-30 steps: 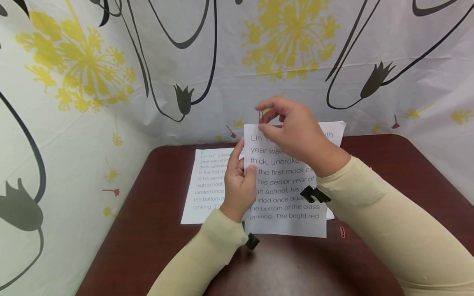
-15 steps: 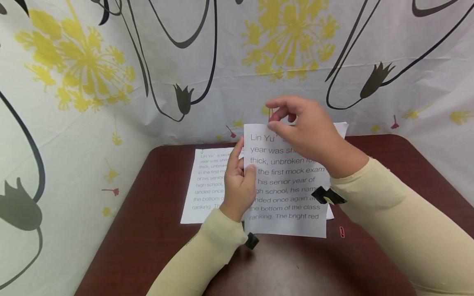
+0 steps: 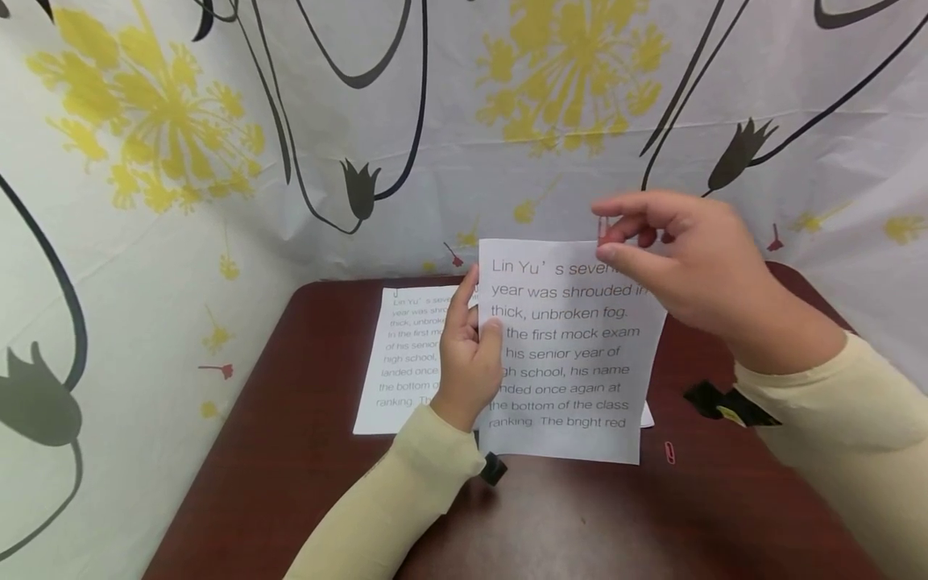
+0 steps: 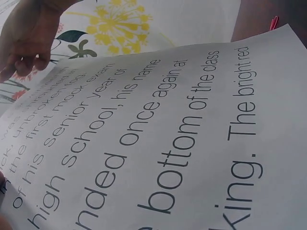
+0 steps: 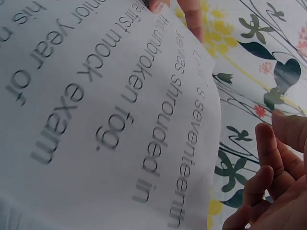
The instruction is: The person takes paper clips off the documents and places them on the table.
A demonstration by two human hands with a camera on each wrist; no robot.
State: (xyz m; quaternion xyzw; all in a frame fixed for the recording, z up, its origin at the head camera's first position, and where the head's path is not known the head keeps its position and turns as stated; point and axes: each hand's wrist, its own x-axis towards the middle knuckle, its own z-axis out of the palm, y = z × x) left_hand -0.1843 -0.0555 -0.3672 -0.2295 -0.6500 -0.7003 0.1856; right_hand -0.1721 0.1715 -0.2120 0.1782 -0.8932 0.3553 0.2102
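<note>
In the head view my left hand (image 3: 470, 362) grips the left edge of upright printed paper (image 3: 558, 379), thumb in front and fingers behind. The same paper (image 4: 144, 143) fills much of the left wrist view. At its top right corner, my right hand (image 3: 689, 258) pinches a thin reddish paper clip (image 3: 602, 231) between thumb and fingers. In the right wrist view the right hand (image 5: 276, 182) is beside the paper's top edge, with fingers curled; the clip does not show clearly there. Left-hand fingers (image 5: 192, 17) show at the top of that view.
More printed sheets (image 3: 399, 387) lie on the dark red table (image 3: 304, 483), partly hidden behind the held paper, with a small clip (image 3: 395, 293) at their top left. A pink paper clip (image 3: 670, 453) lies on the table to the right. Flower-patterned cloth (image 3: 449, 121) hangs behind.
My right hand has moved right along the paper's top edge with the paper clip, from near the top left corner to the top right, uncovering the text. My left hand stays put.
</note>
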